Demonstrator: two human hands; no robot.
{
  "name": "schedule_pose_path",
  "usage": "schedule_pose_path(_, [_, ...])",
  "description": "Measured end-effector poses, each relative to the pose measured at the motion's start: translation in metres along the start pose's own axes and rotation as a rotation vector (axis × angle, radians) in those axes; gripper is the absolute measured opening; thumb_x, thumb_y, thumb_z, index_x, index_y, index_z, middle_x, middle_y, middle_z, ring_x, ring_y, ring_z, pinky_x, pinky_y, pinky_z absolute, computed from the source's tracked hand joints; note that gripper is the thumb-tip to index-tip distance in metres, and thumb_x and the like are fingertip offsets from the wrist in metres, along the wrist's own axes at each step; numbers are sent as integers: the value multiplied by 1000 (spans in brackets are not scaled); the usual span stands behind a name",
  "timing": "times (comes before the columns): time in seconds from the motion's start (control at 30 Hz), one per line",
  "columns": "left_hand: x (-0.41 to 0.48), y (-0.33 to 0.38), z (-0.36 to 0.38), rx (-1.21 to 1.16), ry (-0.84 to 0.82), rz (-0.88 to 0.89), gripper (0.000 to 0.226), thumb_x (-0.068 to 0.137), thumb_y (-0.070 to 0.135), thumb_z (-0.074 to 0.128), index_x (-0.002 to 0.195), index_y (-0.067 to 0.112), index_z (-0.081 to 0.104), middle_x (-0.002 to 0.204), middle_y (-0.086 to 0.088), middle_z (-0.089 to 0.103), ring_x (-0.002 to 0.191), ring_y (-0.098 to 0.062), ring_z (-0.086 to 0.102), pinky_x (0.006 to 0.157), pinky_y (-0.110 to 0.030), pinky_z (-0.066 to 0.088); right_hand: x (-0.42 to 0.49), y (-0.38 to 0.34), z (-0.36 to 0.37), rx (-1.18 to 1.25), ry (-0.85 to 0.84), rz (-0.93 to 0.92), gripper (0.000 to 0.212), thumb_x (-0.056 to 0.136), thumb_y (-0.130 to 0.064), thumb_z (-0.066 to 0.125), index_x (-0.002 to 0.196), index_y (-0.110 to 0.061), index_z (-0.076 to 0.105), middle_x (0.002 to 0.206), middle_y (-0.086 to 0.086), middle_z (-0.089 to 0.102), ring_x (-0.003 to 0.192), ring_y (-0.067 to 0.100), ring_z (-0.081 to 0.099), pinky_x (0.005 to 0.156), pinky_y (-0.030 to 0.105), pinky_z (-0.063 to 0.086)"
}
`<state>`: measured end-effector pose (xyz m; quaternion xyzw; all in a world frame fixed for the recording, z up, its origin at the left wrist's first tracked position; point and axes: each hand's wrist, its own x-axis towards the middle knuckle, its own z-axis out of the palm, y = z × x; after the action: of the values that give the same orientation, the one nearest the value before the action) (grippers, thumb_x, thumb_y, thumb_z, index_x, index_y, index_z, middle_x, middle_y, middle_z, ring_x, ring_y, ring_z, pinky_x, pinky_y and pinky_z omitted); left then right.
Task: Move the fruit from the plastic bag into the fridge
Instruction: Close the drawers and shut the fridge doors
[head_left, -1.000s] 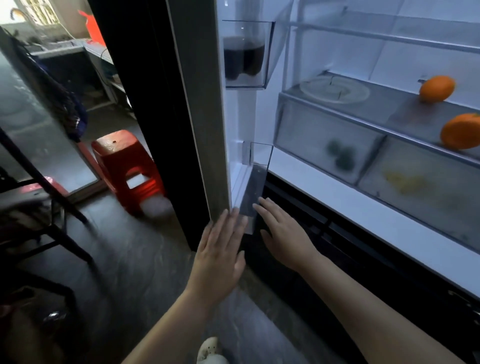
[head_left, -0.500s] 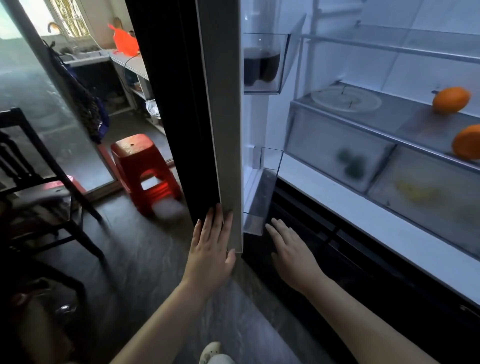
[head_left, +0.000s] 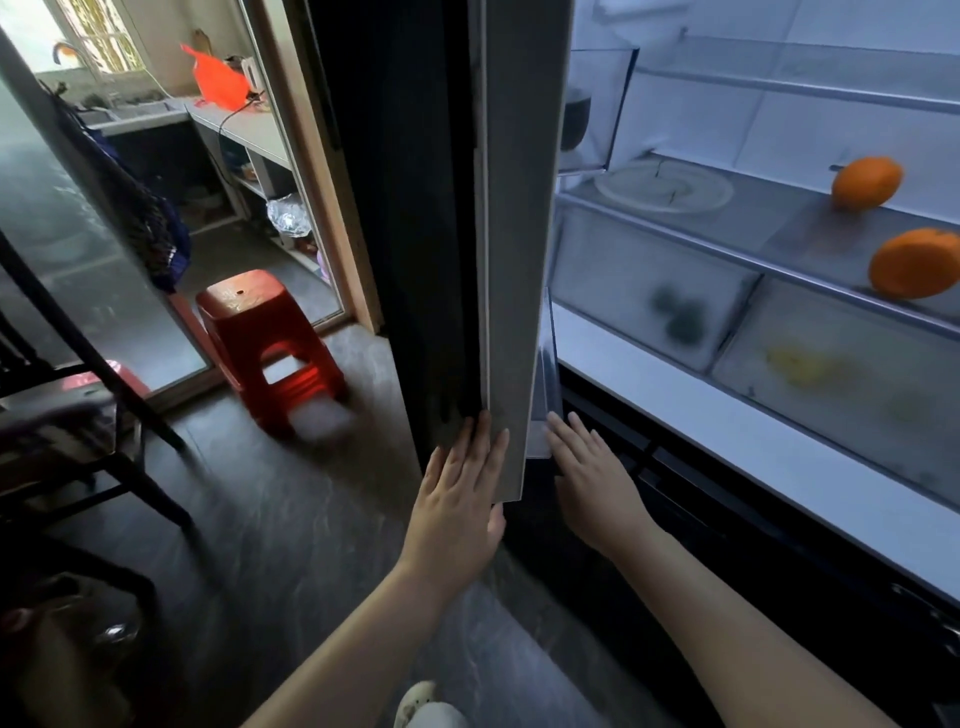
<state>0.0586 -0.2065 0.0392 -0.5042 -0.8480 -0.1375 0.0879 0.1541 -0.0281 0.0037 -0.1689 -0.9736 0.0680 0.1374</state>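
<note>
Fridge door (head_left: 511, 260) edge-on. Left hand (head_left: 457, 499) flat, fingers spread, on its outer face; right hand (head_left: 592, 483) open at the inner side, holding nothing. Two oranges (head_left: 866, 183) on the fridge shelf (head_left: 727, 244); bag unseen. Closing step, likely; next, push shut, clearing the right hand.

two oranges (head_left: 866, 183) on the fridge shelf (head_left: 779, 234), right of the door (head_left: 511, 260).

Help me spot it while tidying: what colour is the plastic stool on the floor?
Red; the stool shows in the head view, the only one.

Both flat hands — left hand (head_left: 457, 499), right hand (head_left: 597, 488) — on fridge door (head_left: 511, 260)
</note>
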Motion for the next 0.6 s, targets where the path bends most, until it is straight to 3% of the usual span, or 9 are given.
schedule_pose_path(0.17, [13,19,0,16,-29,107,91,75,32,66,150,16,17,158,-4,9,145,-18,9,117,-41,16,-5,18,-13,80,-29,111,66,89,-16,53,148,-14,24,158,3,11,146,22,5,118,43,17])
schedule_pose_path(0.3, [19,23,-8,-24,25,119,87,78,29,63,150,14,17,159,-7,6,146,-22,4,116,-41,10,-20,11,-40,241,217,144,71,85,-13,58,147,-10,25,157,7,17,146,19,12,115,42,26])
schedule_pose_path(0.43, [33,23,-14,-83,55,115,91,80,28,62,151,10,7,159,-7,-4,146,-23,0,116,-39,6,-27,-5,-62,146,414,46,73,85,-17,63,147,-7,26,156,12,18,145,27,12,115,48,24])
schedule_pose_path(0.6, [60,35,-21,-201,11,200,94,85,26,59,149,17,-11,157,1,-16,144,-9,-8,116,-24,-3,-7,0,-69,60,380,2,68,90,-17,59,148,-8,24,157,13,13,146,29,9,112,51,28])
